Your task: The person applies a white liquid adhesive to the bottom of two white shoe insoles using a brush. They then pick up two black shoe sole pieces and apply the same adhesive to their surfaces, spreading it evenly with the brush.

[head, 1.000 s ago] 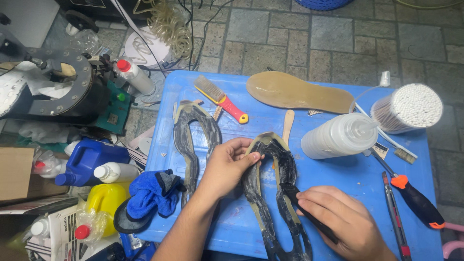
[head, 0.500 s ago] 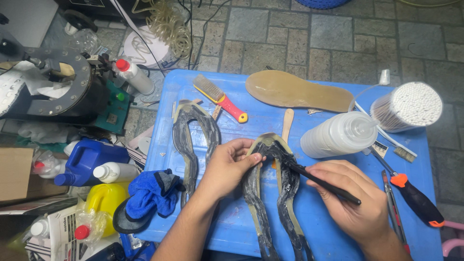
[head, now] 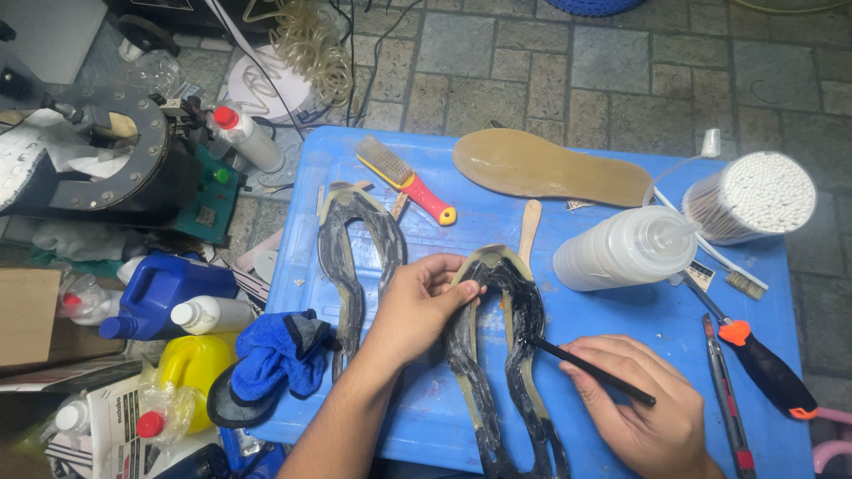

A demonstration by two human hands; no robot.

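Observation:
On the blue table (head: 621,310) lies a dark, glue-smeared shoe sole frame (head: 506,355). My left hand (head: 422,302) grips its upper left edge, thumb on the rim. My right hand (head: 630,408) holds a thin black brush (head: 590,372) like a pen, with the tip touching the right inner edge of the frame. A second, similar sole frame (head: 355,248) lies to the left of my left hand.
A tan insole (head: 550,168), red-and-yellow brush (head: 408,182), wooden stick (head: 530,226), lying white squeeze bottle (head: 621,253), cotton swab tub (head: 754,195) and orange-handled tool (head: 763,364) are on the table. Blue cloth (head: 275,355), jugs and a dark round machine (head: 106,160) stand left.
My right hand has shifted the brush tip from the top of the frame down along its right inner edge. My left hand stays on the frame's upper left.

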